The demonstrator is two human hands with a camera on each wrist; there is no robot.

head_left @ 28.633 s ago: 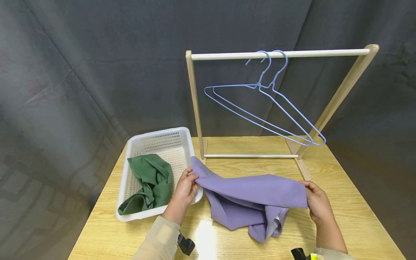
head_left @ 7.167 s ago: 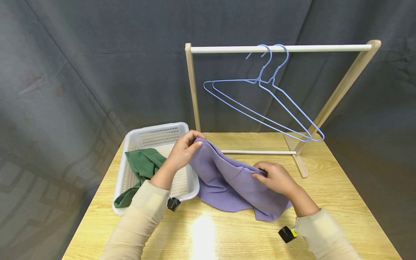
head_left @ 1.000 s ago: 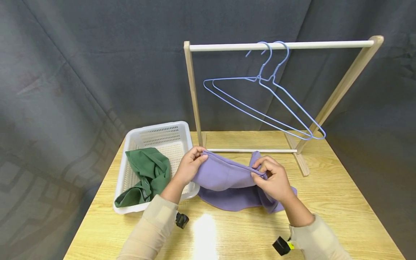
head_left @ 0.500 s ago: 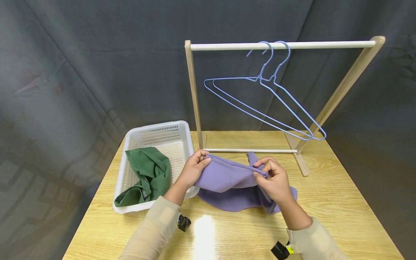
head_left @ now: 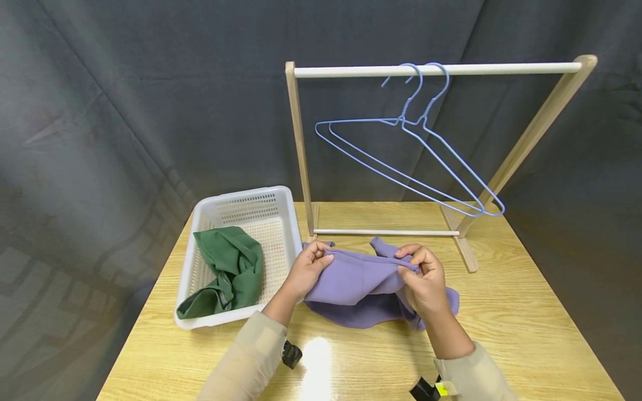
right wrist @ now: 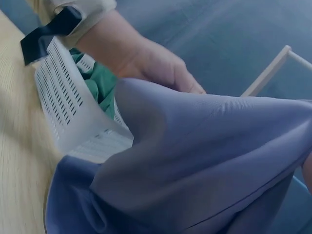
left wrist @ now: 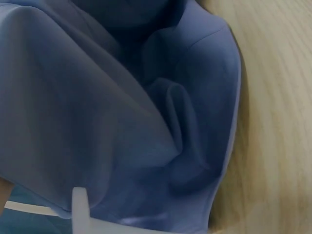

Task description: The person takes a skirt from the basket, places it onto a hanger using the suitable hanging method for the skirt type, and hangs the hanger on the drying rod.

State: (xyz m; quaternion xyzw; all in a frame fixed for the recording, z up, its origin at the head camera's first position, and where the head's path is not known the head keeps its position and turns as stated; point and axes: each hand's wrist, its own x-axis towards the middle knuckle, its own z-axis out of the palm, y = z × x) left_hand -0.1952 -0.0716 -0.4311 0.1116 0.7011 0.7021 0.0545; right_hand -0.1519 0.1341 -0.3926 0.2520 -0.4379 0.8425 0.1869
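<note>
A purple garment is stretched between my two hands in front of the rack, its lower folds spread on the table. My left hand pinches the left end of its seamed upper edge between thumb and fingers. With thumb and fingertips, my right hand pinches the same edge further right. A narrow flap of the garment sticks up behind the right fingers. The left wrist view is filled by loose folds of the garment over the wood. Taut cloth hides the left fingertips in the right wrist view.
A white perforated basket at left holds a crumpled green garment. Behind my hands stands a wooden rack with a white top rail. Two blue wire hangers hang from it. A grey curtain covers the back.
Compared with half a minute ago, the garment is bunched and held closer together. Over the last second both hands have come slightly toward me, the left also rightward, still pinching the edge.
</note>
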